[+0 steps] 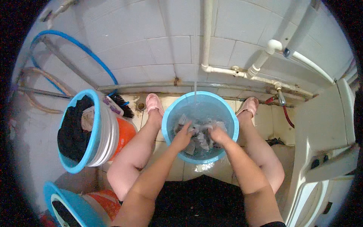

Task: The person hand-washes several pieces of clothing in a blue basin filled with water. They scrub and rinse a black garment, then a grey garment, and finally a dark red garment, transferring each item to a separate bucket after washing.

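The right hand point(220, 135) curls closed on the grey cloth point(203, 142), while the left hand point(183, 138) touches it with fingers slightly parted (whether they pinch it, I cannot tell). The cloth lies in water inside the blue basin point(233, 113), set between the pink slippers point(153, 103), probably so both arms reach it evenly and the thin stream point(195, 72) lands inside.

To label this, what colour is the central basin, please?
The basin is light blue, clearest in the head view.

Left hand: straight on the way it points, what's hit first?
The wet grey cloth in the blue basin, apparently right at the left hand's fingertips; exact depth is unclear.
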A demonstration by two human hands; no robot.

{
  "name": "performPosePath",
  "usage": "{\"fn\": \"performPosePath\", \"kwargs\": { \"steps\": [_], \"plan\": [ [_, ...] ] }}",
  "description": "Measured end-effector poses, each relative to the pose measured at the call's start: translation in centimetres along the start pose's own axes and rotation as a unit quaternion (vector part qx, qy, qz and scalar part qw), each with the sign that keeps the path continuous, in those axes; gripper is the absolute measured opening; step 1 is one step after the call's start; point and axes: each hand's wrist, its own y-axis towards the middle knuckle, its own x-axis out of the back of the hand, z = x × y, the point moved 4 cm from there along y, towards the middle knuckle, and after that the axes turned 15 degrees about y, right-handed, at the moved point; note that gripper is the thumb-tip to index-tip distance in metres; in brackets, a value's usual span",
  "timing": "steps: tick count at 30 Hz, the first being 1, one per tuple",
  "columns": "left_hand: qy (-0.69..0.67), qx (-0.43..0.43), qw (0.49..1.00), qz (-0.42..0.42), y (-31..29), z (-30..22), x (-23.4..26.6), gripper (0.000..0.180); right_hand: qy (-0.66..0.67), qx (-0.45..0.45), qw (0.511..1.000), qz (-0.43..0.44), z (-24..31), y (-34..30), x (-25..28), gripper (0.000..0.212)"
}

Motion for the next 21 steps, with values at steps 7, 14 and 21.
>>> {"fn": "performPosePath", "kwargs": {
  "steps": [7,14,21],
  "plan": [
    [-0.324,-0.107,0.94,-0.024,-3.8,-13.7,11.6,0.036,-0.027,0.232,0.97,0.066,22.7,-13.1,1.5,0.056],
    [-0.466,-0.218,0.835,-0.194,-11.0,-25.1,24.5,0.023,-0.056,0.31,0.949,0.018,18.0,-15.3,8.2,0.114],
    [-0.54,-0.406,0.733,-0.085,-13.5,-28.7,31.7,0.018,0.078,0.221,0.968,0.093,13.4,-10.3,-1.3,0.084]
  ]
}}
